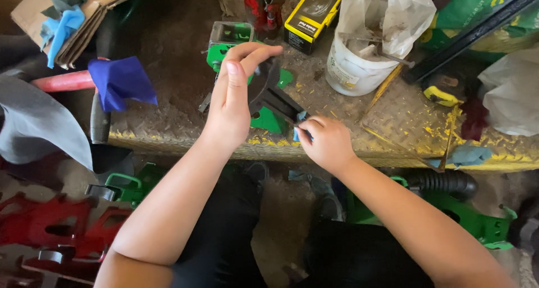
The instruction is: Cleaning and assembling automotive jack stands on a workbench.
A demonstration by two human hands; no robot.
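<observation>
Left hand (pixel 233 100) is up over the near edge of the bench (pixel 393 119), fingers curled over the top of a dark curved pad (pixel 264 83), thumb on its near face; grip is closed on the pad's upper edge, so the pad hangs below and right of the fingertips, roughly upright, tilted slightly right. Right hand (pixel 325 142) sits lower and to the right, pinched narrow on a small blue scrap (pixel 297 132) at the tip of a dark flat strip (pixel 281 103) that runs up-left to the bottom of the pad. Can't tell whether strip and pad are one piece or two. The hands are near each other, not touching, with the pad and strip bridging them. Behind the pad on the bench: a green metal part (pixel 269 119), partly hidden by the left hand and pad. Far side: yellow-black box (pixel 311 12), white bucket (pixel 353 69) with a plastic bag (pixel 387 12) in it, just right of the box. Far left: blue cloth (pixel 120 83) draped over a red handle (pixel 62 81), cardboard (pixel 84 18) behind it. Bench top is worn yellow tread plate, dirty. Below the bench edge: red parts (pixel 50 226) at near left, green parts (pixel 477 220) at near right, a black ribbed hose (pixel 443 182) just under the bench on the right. Person's dark trousers fill the near centre.
</observation>
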